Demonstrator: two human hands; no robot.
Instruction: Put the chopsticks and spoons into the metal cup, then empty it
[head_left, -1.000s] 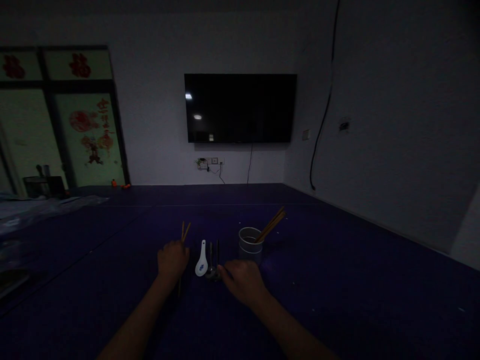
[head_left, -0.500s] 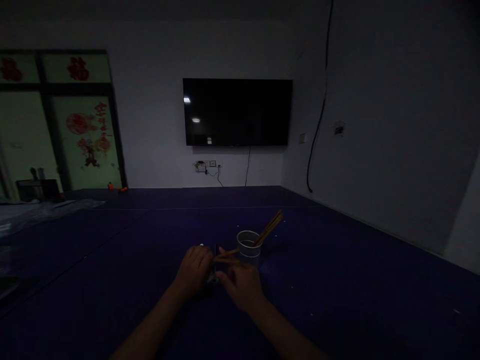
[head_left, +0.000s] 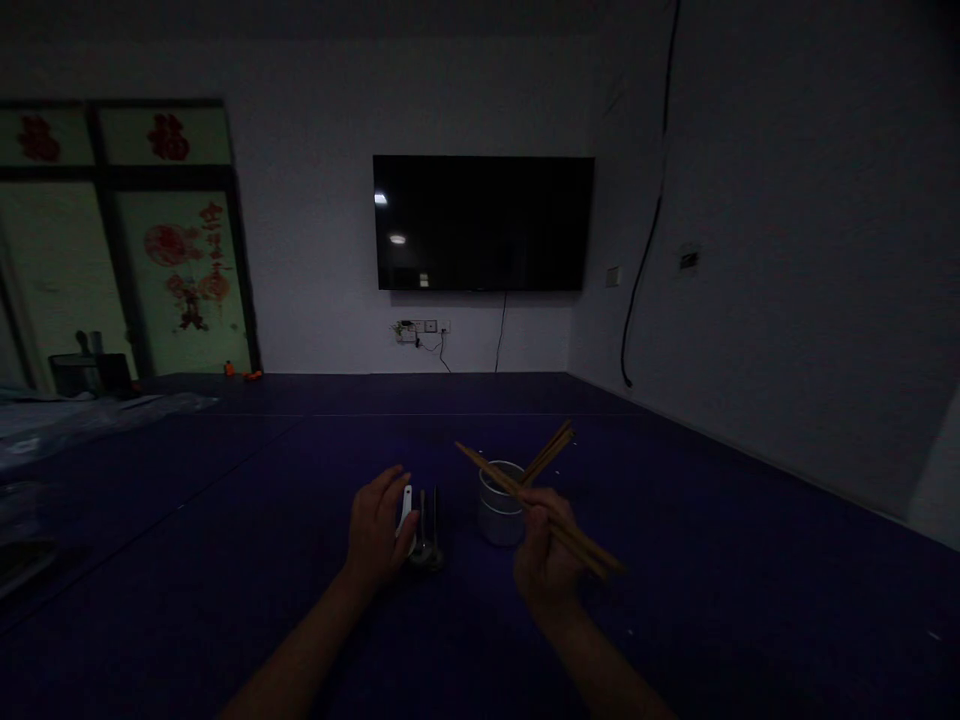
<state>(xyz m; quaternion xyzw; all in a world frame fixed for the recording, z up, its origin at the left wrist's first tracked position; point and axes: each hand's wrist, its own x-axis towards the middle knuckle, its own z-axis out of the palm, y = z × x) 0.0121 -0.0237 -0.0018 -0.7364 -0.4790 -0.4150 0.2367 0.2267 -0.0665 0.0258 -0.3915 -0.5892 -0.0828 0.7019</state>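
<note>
In my right hand (head_left: 551, 550) is a bundle of wooden chopsticks (head_left: 491, 470), slanting from upper left to lower right across the front of a grey metal cup (head_left: 501, 522). More chopsticks (head_left: 551, 448) lean out of that cup to the right. My left hand (head_left: 379, 525) rests low over the table, thumb apart from the fingers, beside a white spoon (head_left: 407, 500). Its fingers partly cover the spoon; whether they touch it I cannot tell. Two metal spoons (head_left: 429, 550) lie just right of the white one, handles pointing away from me.
The purple-blue table surface (head_left: 300, 480) reaches back to the wall. Crumpled clear plastic (head_left: 135, 410) lies at the far left, near a dark box (head_left: 90, 372) and small orange items (head_left: 251, 375). A black television (head_left: 484, 225) hangs on the wall.
My right hand has moved right, away from my left hand, and the chopsticks now cross in front of the cup. My left hand has shifted slightly left and opened, uncovering the spoons.
</note>
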